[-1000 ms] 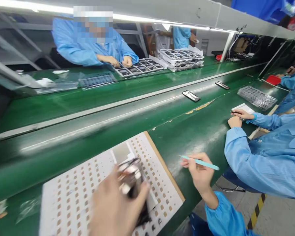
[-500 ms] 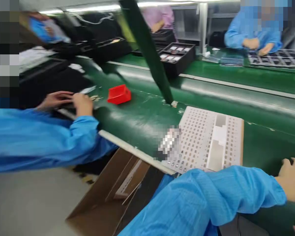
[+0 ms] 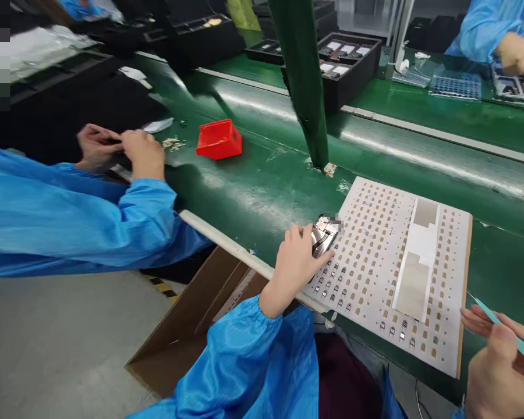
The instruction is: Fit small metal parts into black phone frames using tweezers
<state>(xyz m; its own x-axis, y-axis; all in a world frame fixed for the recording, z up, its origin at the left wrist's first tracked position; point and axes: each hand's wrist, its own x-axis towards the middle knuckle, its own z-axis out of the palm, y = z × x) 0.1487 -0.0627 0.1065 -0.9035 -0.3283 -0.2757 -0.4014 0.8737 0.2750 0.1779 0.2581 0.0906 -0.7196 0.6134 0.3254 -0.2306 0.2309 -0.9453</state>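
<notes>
Left hand (image 3: 294,265) gripping phone frame (image 3: 324,234) at sticker sheet's (image 3: 375,256) edge; right hand (image 3: 500,361) pinching teal tweezers (image 3: 506,331), ready for picking.

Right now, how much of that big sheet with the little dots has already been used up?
Most of the sheet shows bare tan spots, so those pieces look already taken. Only a few small dark pieces remain, along its near edge. In hand: the left hand holds a small shiny part at the sheet's edge, and the right hand grips teal tweezers.
</notes>
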